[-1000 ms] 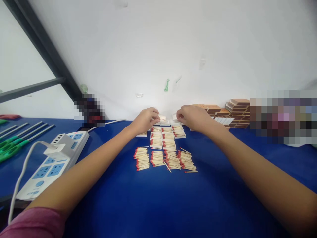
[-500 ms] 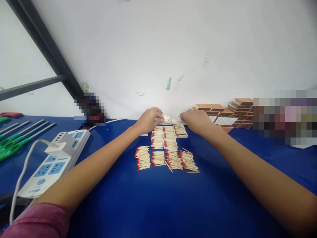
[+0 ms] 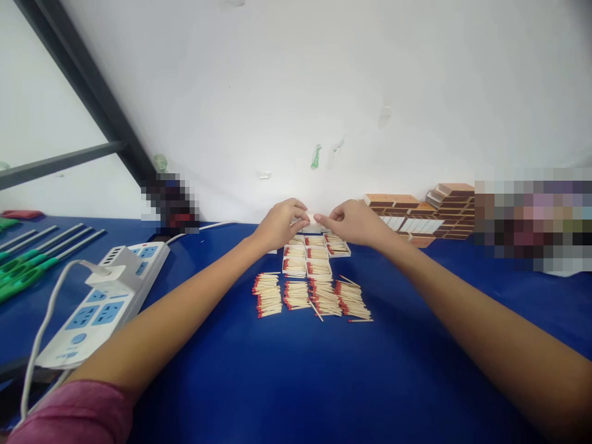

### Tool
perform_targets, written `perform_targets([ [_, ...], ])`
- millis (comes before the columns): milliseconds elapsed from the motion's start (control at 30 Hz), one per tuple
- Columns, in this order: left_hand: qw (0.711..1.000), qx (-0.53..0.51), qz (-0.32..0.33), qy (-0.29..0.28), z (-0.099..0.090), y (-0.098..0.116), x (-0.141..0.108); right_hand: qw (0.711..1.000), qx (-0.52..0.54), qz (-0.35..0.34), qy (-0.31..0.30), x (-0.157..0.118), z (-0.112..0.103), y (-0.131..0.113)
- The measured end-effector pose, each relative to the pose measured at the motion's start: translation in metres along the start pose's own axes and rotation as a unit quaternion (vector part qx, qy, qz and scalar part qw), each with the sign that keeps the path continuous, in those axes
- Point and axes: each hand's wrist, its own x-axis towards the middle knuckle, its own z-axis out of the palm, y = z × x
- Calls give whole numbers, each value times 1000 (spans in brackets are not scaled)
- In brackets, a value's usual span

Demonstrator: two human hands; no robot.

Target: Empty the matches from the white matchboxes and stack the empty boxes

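Note:
At the back of the blue table, by the wall, my left hand (image 3: 283, 223) has thumb and fingers curled around one end of a small white matchbox tray (image 3: 314, 223). My right hand (image 3: 354, 222) has its thumb and fingers closed at the tray's other end; fingers hide part of it. In front of both hands stand several white trays filled with matches (image 3: 318, 268), heads mostly to the left. Nearer to me, loose red-headed matches (image 3: 296, 295) lie in several piles, with a single match (image 3: 360, 320) at the front right.
Brown matchboxes (image 3: 451, 209) are stacked against the wall at right. A white power strip (image 3: 99, 308) with a plugged-in adapter and cable lies at left, near green-handled tools (image 3: 28, 265). A dark metal frame (image 3: 83, 80) slants down at upper left.
My right hand has moved left, and its thumb now reaches the white tray beside my left hand. My left hand has barely shifted; the match piles are unchanged.

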Motion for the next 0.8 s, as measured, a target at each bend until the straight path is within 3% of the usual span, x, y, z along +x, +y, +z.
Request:
perform_targets([
  [133,1000,12,10,-5,0,3,2,997,49,35,-46,0,2,-2],
  [233,1000,21,10,-7,-1,5,4,996,51,43,-59,0,-11,-1],
  [333,1000,29,-2,3,3,6,6,999,9,28,-43,-3,-38,7],
  [467,999,40,-11,4,15,5,11,1000,1,9,23,-21,-67,25],
  [800,994,103,-11,-46,33,12,25,993,25,18,113,-94,-31,68],
])
